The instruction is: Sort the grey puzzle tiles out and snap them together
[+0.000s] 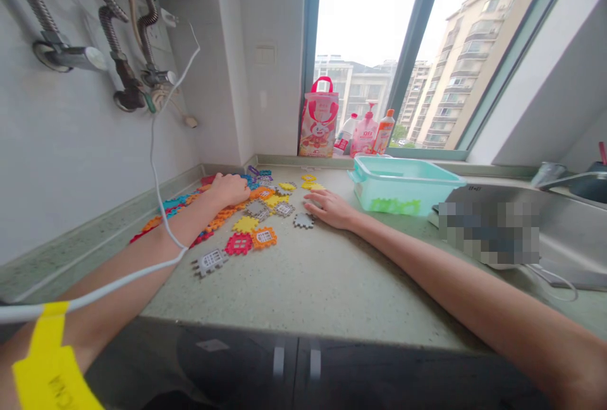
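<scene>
My left hand (230,190) rests knuckles-up among colourful interlocking plastic building pieces at the back left of the counter. Its fingertips bend down out of sight, so whether it grips a piece is hidden. My right hand (331,209) lies low on the counter with fingers stretched out and apart. Its fingertips are by a yellow piece (312,186), and a grey piece (303,220) lies just beneath its thumb side. Between the hands are more loose pieces, including an orange window piece (264,238), a red window piece (238,243) and a grey window piece (210,262).
A translucent green tub (403,179) with green pieces inside stands right of my right hand, beside the steel sink (564,233). A white cable (156,163) crosses my left forearm. A pink bag (319,124) and several bottles line the windowsill. Pipes hang at left.
</scene>
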A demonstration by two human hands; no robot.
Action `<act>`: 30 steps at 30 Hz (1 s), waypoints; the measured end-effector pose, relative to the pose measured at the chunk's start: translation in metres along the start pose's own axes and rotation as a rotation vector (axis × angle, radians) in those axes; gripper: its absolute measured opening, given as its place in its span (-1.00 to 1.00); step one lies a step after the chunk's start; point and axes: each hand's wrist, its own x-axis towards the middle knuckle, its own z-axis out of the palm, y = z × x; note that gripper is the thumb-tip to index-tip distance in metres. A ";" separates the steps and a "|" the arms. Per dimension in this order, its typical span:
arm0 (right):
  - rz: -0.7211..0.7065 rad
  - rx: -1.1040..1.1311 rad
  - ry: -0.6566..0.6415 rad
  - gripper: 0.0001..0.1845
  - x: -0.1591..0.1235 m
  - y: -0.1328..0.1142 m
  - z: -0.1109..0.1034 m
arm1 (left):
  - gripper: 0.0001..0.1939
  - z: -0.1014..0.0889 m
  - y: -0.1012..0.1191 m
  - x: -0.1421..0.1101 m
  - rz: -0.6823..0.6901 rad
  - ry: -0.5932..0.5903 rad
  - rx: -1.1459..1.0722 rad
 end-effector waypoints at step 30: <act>-0.066 0.055 0.008 -0.57 -0.001 -0.002 0.002 | -0.43 -0.001 -0.015 0.005 0.128 0.013 -0.036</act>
